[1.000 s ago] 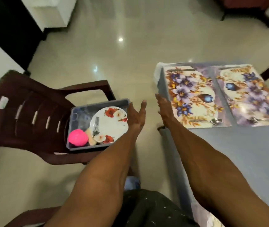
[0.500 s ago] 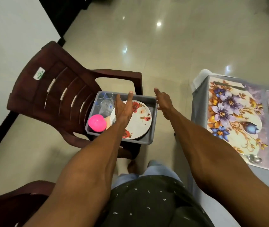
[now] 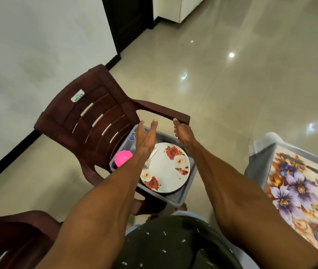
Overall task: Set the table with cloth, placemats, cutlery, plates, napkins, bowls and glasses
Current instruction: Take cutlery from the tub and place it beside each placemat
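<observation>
Both hands over grey tub (image 3: 188, 188) on brown chair (image 3: 100, 117), frame centre. Left hand (image 3: 144, 140) flat, fingers straight, empty. Right hand (image 3: 183, 134) loose, empty. Floral plate (image 3: 166, 167) lies inside tub. Best: grip opposite rims, lift level, mind fork (image 3: 150, 162) on top.

Both forearms are extending forward, side by side. Left hand (image 3: 144, 138) is holding nothing, fingers straight. Right hand (image 3: 183, 135) is reaching, fingers loosely curled.

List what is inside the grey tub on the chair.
Inside the grey tub: a floral plate with a fork on it, a pink ball, clear glasses. The left hand covers the rest.
</observation>
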